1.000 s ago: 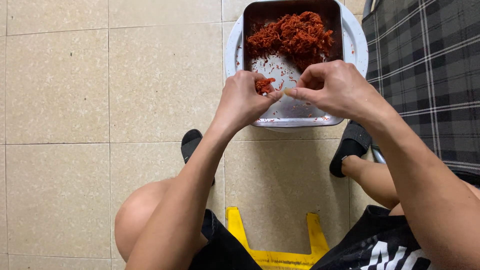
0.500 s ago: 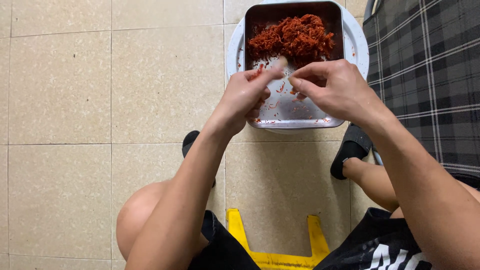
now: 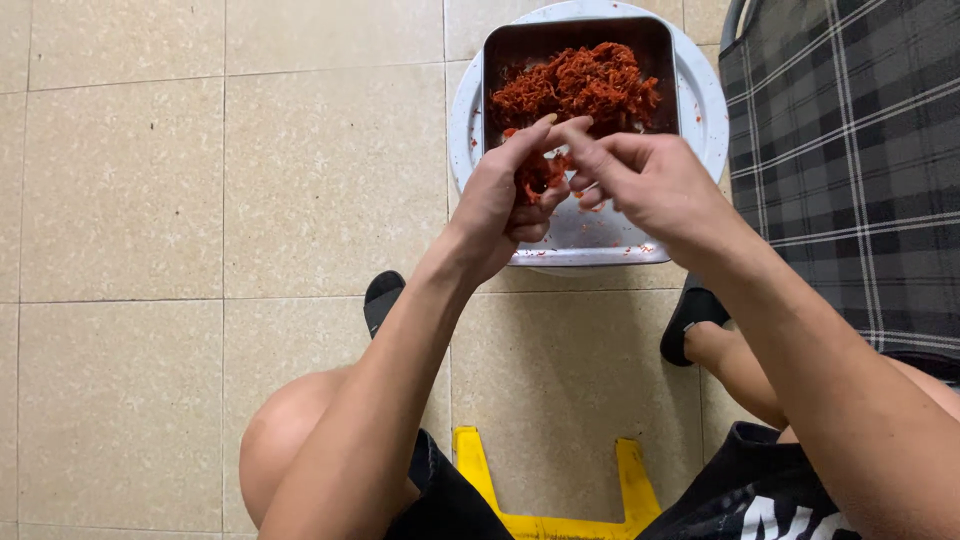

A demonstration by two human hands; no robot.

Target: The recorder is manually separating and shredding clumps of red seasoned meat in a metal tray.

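Sitting under everything is a beige tiled floor (image 3: 150,200), and beside the metal tray (image 3: 600,235) to its right there's a dark plaid fabric thing (image 3: 850,170), pretty big, running down that whole side. The tray itself is square-ish and sits on a round white plate (image 3: 465,110) that pokes out around it. Near edge of the tray is mostly bare with red specks; the far half is piled with red shredded stuff (image 3: 580,85). Just below the tray are two black slippers (image 3: 382,298), one on each side, and further below that a yellow stool frame (image 3: 545,505).

Both hands hover over the middle of the tray and block part of the pile. Left hand (image 3: 505,205) has its fingers curled around a small clump of the red shreds (image 3: 535,178). Right hand (image 3: 650,180) is loosely curled, fingertips meeting the left thumb right above that clump; can't tell if it's actually pinching any.
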